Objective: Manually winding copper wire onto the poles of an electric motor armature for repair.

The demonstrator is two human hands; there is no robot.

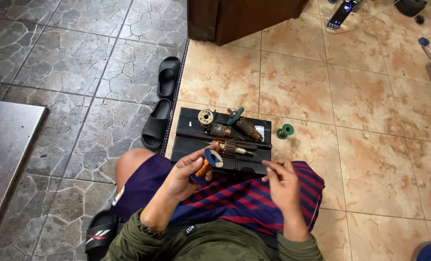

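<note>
Head view. The left hand (184, 176) grips a blue-flanged spool of copper wire (207, 164), its fingers wrapped round the core, above the lap. The right hand (283, 186) hovers just beside it, fingers pinched narrow as if on a fine strand; the strand itself is too thin to see. On the floor ahead, a black mat (186, 145) carries three motor armatures (230, 147). Judged practice: keep the spool steady and the drawn wire taut, without kinks.

Motor armatures (230, 137) crowding black mat (186, 145)
</note>
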